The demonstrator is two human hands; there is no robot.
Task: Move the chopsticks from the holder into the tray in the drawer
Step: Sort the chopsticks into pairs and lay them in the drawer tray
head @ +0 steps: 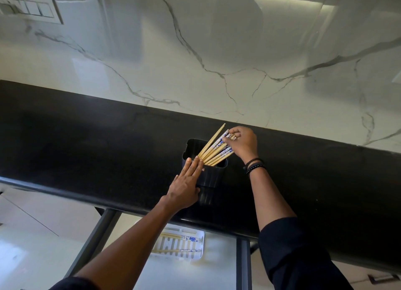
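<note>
**Several chopsticks to lift out of the holder**

Two sticks (pixel 184 238) with blue-patterned ends already lie across the white tray (pixel 201 244) in the open drawer (pixel 195 276), at the bottom centre of the frame. Whether each is one stick or a pair is too small to tell.

Above the drawer runs the black counter (pixel 108 148). On it, the left hand (pixel 184 185) presses flat against the left side of the black holder (pixel 209 172), fingers straight with their tips at the rim, steadying it rather than gripping it.

About six chopsticks (pixel 214 148) fan out of the holder toward the upper right, plain tips down inside and patterned ends up. The right hand (pixel 243 144), beaded bands at its wrist, pinches those patterned ends between thumb and fingertips. How many it actually has is hard to tell.

To do the step well, it seems best to gather the fan into one tight bundle before pulling, then draw along the slant of the sticks rather than straight up, so the tips do not catch the rim and tip the holder. The flat left hand should bear down while they slide out. One stick stands apart at the left of the fan and may be missed.

Behind it all rises the marbled wall (pixel 217 51).
</note>
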